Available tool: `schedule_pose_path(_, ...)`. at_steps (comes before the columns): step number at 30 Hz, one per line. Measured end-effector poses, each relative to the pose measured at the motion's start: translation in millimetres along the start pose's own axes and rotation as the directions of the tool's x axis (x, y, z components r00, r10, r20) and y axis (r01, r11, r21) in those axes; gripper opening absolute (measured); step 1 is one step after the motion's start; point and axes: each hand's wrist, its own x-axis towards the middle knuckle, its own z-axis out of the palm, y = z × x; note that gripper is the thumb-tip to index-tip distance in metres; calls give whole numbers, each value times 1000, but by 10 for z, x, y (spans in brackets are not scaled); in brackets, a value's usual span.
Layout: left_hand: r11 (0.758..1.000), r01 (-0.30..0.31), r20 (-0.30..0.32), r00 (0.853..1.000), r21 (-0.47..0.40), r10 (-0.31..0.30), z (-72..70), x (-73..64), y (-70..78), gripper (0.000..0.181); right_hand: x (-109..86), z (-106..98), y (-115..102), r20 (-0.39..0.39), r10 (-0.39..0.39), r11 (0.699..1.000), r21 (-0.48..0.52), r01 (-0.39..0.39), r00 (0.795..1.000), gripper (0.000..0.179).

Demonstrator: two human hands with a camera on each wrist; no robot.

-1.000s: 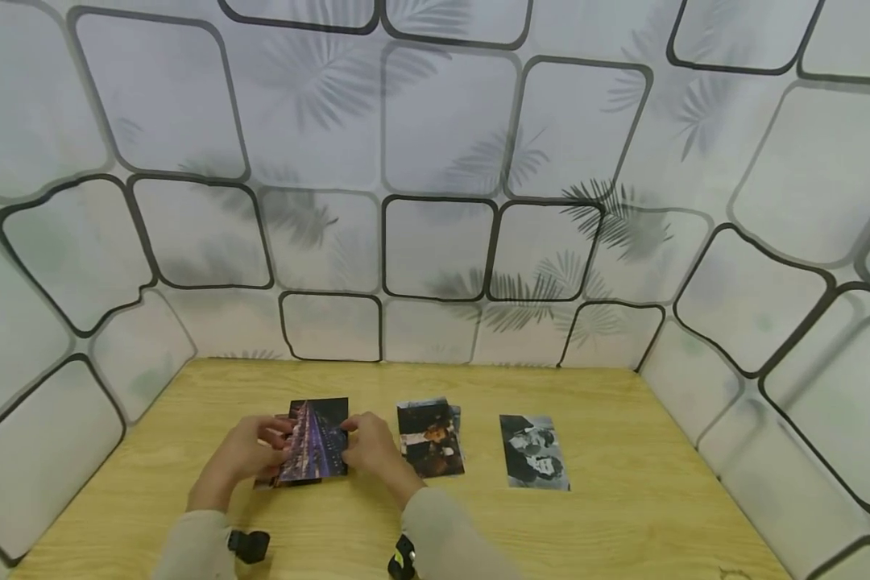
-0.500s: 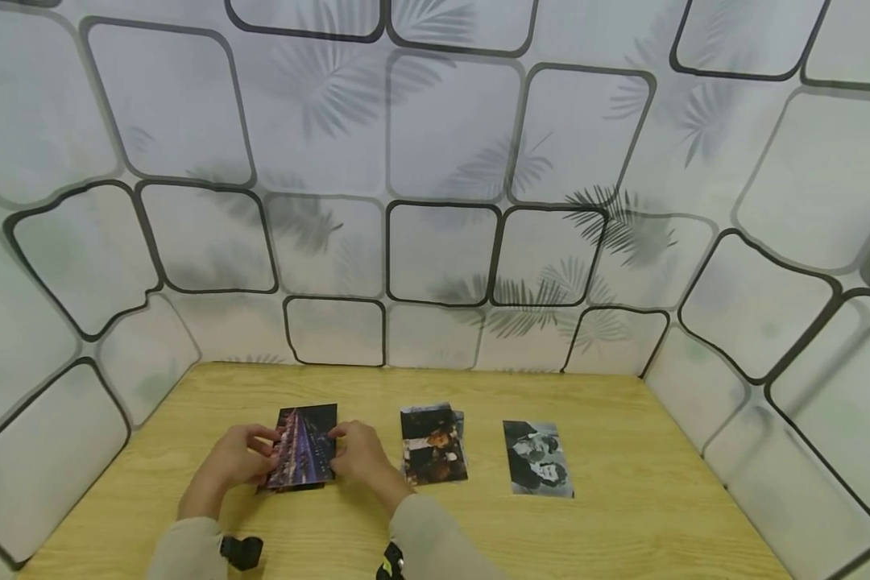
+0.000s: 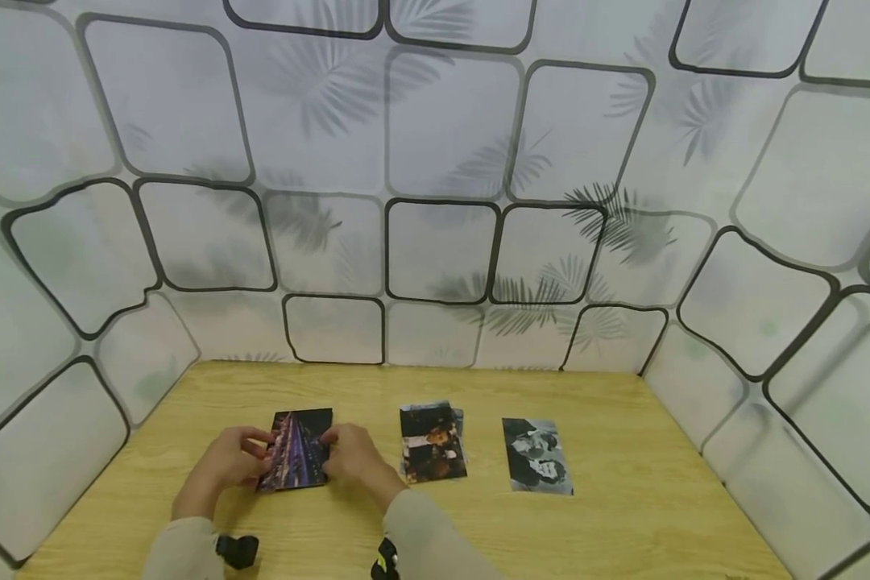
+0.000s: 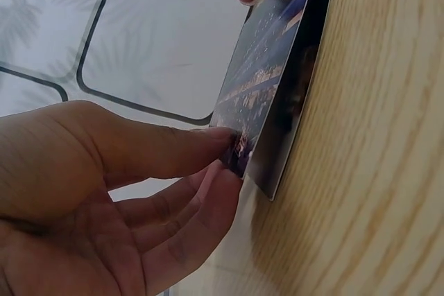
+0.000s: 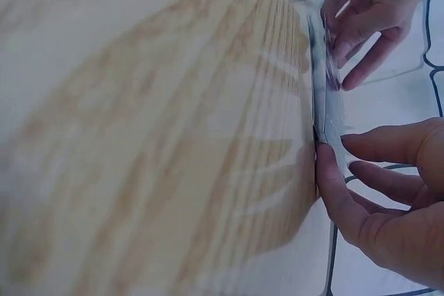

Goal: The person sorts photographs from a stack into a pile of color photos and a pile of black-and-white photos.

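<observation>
In the head view a photo print (image 3: 299,451) of a city at night lies at the table's left. My left hand (image 3: 226,466) pinches its left edge; the left wrist view shows the thumb (image 4: 187,149) on the picture side and the curled fingers at the edge. At the opposite edge my right hand (image 3: 357,459) holds the print between thumb and fingers. Beneath it the left wrist view shows another dark print (image 4: 281,154), close over the table and partly covered. In the right wrist view the prints (image 5: 320,95) appear edge-on between both hands.
A small overlapping pile of photo prints (image 3: 433,443) lies right of my hands. Farther right is a single black-and-white photo print (image 3: 537,455) of two people. The wooden table (image 3: 623,515) ends at a patterned fabric wall (image 3: 435,250) at the back and sides.
Both hands have shifted the city print a little left and toward me. It now covers the prints under it almost fully, where their edges stuck out before.
</observation>
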Motion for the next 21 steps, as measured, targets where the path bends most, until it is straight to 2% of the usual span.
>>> schedule_pose_path(2,1000,-7,5,1000,-3,7,0,3,-4,42,15,-14,-7,-2,2,1000,-16,-2,1000,44)
schedule_pose_path(9,999,29,-3,1000,15,-29,12,-5,-1,43,42,-2,-17,-15,-20,998,-55,19,1000,41)
schedule_pose_path(14,1000,26,-4,1000,10,-26,8,-26,-10,42,52,17,-20,-14,-41,996,-82,40,999,40)
schedule_pose_path(21,1000,6,-9,1000,27,-6,9,-54,15,43,20,-3,-30,-2,-22,996,-83,22,1000,39)
